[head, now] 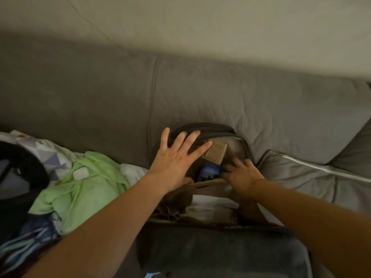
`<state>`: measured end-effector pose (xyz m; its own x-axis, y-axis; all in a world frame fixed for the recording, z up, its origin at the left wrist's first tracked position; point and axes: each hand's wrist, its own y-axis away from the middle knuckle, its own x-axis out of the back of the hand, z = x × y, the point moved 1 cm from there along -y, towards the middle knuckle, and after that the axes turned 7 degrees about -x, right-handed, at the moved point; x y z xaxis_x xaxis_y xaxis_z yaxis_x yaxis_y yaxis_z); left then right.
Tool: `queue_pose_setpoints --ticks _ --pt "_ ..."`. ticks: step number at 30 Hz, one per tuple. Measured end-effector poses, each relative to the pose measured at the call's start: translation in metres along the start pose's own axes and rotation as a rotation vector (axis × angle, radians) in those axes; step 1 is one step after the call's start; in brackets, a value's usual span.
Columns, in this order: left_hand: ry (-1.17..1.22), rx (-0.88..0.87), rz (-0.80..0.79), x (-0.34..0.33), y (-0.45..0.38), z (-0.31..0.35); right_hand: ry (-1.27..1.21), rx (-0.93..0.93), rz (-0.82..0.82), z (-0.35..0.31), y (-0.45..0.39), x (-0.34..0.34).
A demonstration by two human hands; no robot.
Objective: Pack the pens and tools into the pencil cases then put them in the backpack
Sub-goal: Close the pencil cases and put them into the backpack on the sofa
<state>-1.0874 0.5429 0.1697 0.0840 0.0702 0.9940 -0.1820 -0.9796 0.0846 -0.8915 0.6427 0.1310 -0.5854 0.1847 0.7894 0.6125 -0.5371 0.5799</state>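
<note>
A brown backpack (234, 145) stands open on the grey sofa, leaning against the backrest. A tan patch (215, 153) is on its inner wall. My left hand (176, 157) lies flat with fingers spread against the backpack's upper left edge. My right hand (241, 173) reaches down into the opening, fingers curled beside a blue pencil case (208, 172) that sits inside. Whether those fingers grip the case is hidden. White items (212, 205) show in the nearer compartment.
A green cloth (86, 189) with a small white case (80, 173) on it lies to the left. A black bag (22, 171) and patterned fabric (50, 155) sit at far left. A grey cushion with a white zip (321, 169) lies right of the backpack.
</note>
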Motion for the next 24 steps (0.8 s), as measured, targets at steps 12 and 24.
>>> queue_pose_setpoints --ticks 12,24 --pt "-0.038 -0.126 0.104 -0.005 0.025 -0.012 -1.872 -0.483 0.066 -0.029 0.033 0.058" --pt "0.076 -0.139 0.257 -0.016 0.039 -0.015 -2.616 -0.433 -0.389 -0.055 0.050 0.066"
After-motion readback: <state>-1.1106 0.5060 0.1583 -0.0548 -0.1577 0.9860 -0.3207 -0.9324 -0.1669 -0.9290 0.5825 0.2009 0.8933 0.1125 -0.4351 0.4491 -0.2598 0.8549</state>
